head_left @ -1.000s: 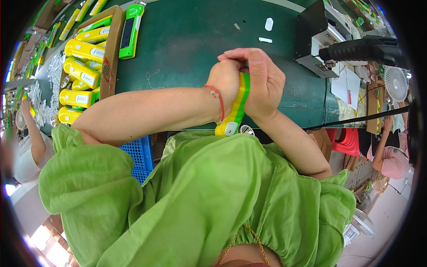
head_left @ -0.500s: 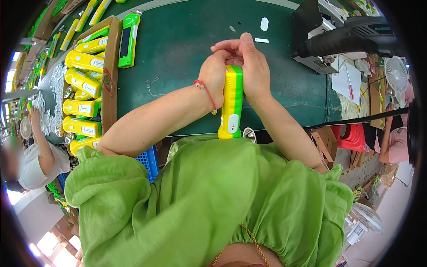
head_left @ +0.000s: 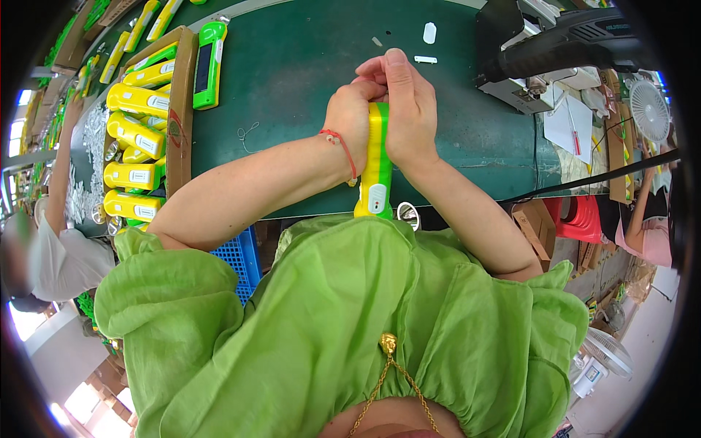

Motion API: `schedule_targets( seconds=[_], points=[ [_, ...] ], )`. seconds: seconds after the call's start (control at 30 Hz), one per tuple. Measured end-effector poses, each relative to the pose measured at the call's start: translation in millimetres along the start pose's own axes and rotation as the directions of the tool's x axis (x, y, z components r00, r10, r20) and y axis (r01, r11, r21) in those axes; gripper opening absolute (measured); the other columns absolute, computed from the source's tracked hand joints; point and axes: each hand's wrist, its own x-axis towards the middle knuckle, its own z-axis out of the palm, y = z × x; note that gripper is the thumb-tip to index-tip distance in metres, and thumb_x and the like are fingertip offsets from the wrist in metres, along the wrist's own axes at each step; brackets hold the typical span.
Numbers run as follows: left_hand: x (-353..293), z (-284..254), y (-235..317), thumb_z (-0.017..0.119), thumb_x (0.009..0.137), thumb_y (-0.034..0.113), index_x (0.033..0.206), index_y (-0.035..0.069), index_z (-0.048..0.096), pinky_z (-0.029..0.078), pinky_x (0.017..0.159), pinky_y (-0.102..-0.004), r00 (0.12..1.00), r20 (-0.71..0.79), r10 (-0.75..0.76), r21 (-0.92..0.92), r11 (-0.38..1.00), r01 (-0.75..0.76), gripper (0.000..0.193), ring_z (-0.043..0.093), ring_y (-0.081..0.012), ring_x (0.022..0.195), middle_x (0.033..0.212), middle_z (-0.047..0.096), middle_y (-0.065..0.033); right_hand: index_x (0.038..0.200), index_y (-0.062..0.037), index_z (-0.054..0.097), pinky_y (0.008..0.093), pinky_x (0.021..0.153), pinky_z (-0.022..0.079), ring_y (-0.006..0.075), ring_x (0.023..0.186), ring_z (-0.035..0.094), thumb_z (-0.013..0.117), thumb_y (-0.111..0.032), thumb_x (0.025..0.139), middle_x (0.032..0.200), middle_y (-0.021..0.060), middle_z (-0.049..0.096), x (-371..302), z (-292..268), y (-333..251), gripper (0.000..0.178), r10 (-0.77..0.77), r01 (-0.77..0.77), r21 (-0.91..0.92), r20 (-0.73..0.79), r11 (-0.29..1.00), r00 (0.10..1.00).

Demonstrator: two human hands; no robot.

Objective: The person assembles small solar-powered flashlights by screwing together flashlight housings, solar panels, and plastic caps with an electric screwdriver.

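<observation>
1. Head view: the left hand (head_left: 350, 117) and the right hand (head_left: 409, 109) press against each other from both sides of a yellow-and-green flashlight (head_left: 377, 164); both are closed around its upper part, fingers meeting above it; the flashlight stands upright between the palms, its lower end with a white switch panel hanging below the wrists, just above the edge of the green table (head_left: 292, 66).
2. A red string bracelet (head_left: 343, 146) circles the left wrist, touching the flashlight's side.
3. Left of the left hand, well apart, a cardboard tray (head_left: 182, 95) holds a column of yellow flashlights (head_left: 135, 135) lying side by side; a single green flashlight (head_left: 209, 66) lies on the table just beside the tray's far corner.
4. Beyond the hands, small white parts (head_left: 429, 33) lie on the table; right of the right hand, a black machine (head_left: 562, 44) sits at the table's end.
5. Below the left forearm a blue crate (head_left: 234, 263) shows under the table edge; at the far left rim another person (head_left: 51, 255) in a light top works, blurred.
</observation>
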Motion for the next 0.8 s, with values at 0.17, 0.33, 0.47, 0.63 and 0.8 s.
schedule_targets(
  seconds=[0.17,0.33,0.47,0.63,0.8],
  points=[
    [-8.1,6.0,1.0,0.048,0.088,0.013,0.090,0.005,0.059,0.046,0.065,-0.0321,0.997,-0.025,0.072,-0.104,0.992,-0.074,0.014,0.059,-0.0174,0.071,0.081,0.060,-0.0064,0.091,0.0023,0.061,0.0249,0.070,0.047,0.0120,0.076,0.059,0.035,-0.037,0.104,0.081,0.0067,0.063,-2.5,1.5,-6.2,0.049,-0.039,0.039,0.011,0.005,0.999,0.999],
    [-28.3,6.5,0.8,0.045,0.092,0.020,0.085,0.003,0.059,0.045,0.061,-0.0297,0.991,-0.032,0.127,-0.141,0.981,-0.130,0.023,0.058,-0.0159,0.068,0.075,0.059,-0.0059,0.108,0.0032,0.055,0.0274,0.079,0.048,0.0161,0.089,0.061,0.031,-0.035,0.104,0.101,0.0131,0.060,-17.5,0.0,-16.3,0.046,-0.153,0.137,0.164,0.088,0.977,0.984],
    [-35.6,-21.1,28.4,0.028,0.099,0.038,0.067,0.000,0.059,0.041,0.060,-0.0269,0.723,0.349,0.597,0.125,0.735,-0.667,0.058,0.053,-0.0130,0.065,0.068,0.058,-0.0087,0.111,0.0007,0.058,0.0298,0.083,0.046,0.0155,0.098,0.055,0.038,-0.030,0.104,0.107,0.0075,0.060,-7.3,-8.3,-20.5,0.038,-0.214,0.216,0.164,-0.027,0.963,0.976],
    [-28.2,-36.7,39.4,0.023,0.100,0.036,0.069,-0.002,0.057,0.040,0.064,-0.0293,0.431,0.284,0.856,0.098,0.421,-0.902,0.060,0.049,-0.0165,0.066,0.075,0.057,-0.0125,0.118,-0.0032,0.057,0.0334,0.088,0.045,0.0234,0.104,0.055,0.067,-0.010,0.079,0.117,0.0120,0.055,-26.8,-5.2,-26.8,0.041,-0.279,0.309,-0.089,0.247,0.947,0.928],
    [-22.4,-44.3,31.4,0.025,0.098,0.031,0.074,-0.001,0.058,0.040,0.065,-0.0300,0.221,0.300,0.928,0.129,0.191,-0.973,0.052,0.049,-0.0174,0.069,0.080,0.056,-0.0138,0.115,-0.0017,0.057,0.0337,0.080,0.053,0.0255,0.099,0.061,0.078,-0.003,0.069,0.114,0.0144,0.058,-29.9,9.0,-28.8,0.051,-0.483,0.526,-0.185,0.232,0.830,0.844]
  ],
)
